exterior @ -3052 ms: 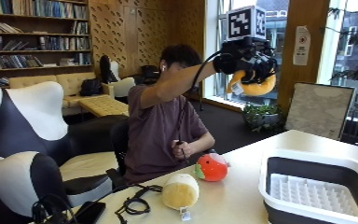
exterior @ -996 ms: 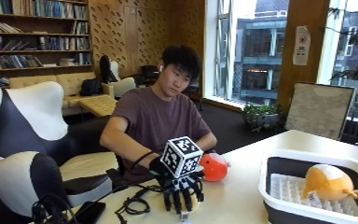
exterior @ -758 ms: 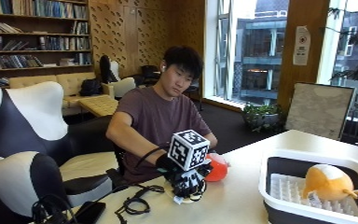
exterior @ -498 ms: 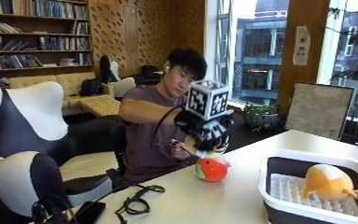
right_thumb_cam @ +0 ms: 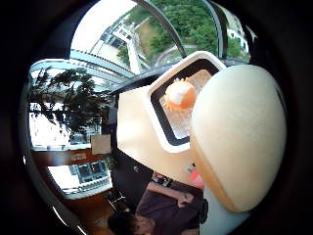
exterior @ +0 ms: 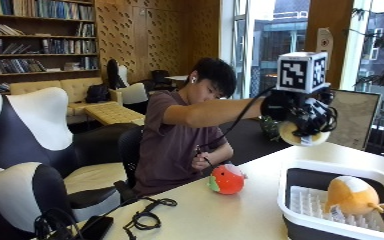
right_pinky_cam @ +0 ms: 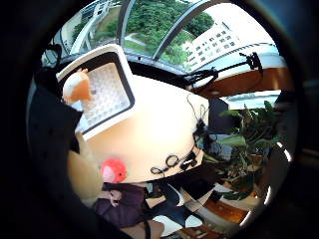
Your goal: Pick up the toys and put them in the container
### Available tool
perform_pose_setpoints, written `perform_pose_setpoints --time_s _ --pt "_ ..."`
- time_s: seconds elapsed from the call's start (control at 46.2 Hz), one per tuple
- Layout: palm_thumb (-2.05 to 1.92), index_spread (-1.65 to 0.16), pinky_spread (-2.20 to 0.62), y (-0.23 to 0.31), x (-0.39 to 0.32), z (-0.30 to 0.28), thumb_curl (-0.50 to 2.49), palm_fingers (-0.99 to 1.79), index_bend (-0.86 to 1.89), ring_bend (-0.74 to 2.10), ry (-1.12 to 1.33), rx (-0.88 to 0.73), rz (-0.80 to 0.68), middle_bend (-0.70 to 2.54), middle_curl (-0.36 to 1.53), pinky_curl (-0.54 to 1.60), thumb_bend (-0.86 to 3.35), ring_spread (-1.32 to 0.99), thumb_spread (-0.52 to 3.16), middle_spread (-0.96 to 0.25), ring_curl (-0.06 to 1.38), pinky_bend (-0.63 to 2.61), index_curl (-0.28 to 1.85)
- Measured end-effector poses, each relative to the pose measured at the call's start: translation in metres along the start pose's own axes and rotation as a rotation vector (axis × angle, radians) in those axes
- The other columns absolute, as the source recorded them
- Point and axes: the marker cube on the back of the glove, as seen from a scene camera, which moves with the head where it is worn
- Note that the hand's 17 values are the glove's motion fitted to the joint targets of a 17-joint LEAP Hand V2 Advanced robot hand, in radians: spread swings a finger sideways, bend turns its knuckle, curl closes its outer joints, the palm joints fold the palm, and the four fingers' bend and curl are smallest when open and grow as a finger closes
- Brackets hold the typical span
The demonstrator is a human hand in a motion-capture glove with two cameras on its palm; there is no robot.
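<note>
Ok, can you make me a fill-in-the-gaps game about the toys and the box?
1. The gloved hand holds a cream toy up in the ____.
2. The orange toy lies inside the ____.
3. The red toy sits on the table, ____ the container.
4. The number of toys in the container is ____.

Missing words: air; container; outside; one
</note>
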Motion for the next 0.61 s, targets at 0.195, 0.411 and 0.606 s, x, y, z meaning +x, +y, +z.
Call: perform_pose_setpoints --time_s 0.195,0.411,0.606 --pt "0.73 -0.45 -0.34 -0.047 -0.010 0.068 0.94 0.76 0.64 1.33 0.077 0.010 0.054 0.95 0.78 0.55 0.16 -0.42 0.44 -0.44 0.73 1.28 0.43" --pt "0.45 -0.32 -0.24 -0.054 -0.007 0.097 0.86 -0.42 0.24 1.20 0.051 -0.126 0.118 0.45 0.68 0.61 -0.03 -0.31 0.73 -0.30 0.72 1.40 0.42" --pt "0.11 -0.17 -0.02 -0.026 -0.010 0.039 0.65 -0.55 0.04 0.52 -0.007 -0.041 0.070 0.10 0.49 0.48 -0.06 -0.06 1.02 0.01 0.49 1.24 0.26"
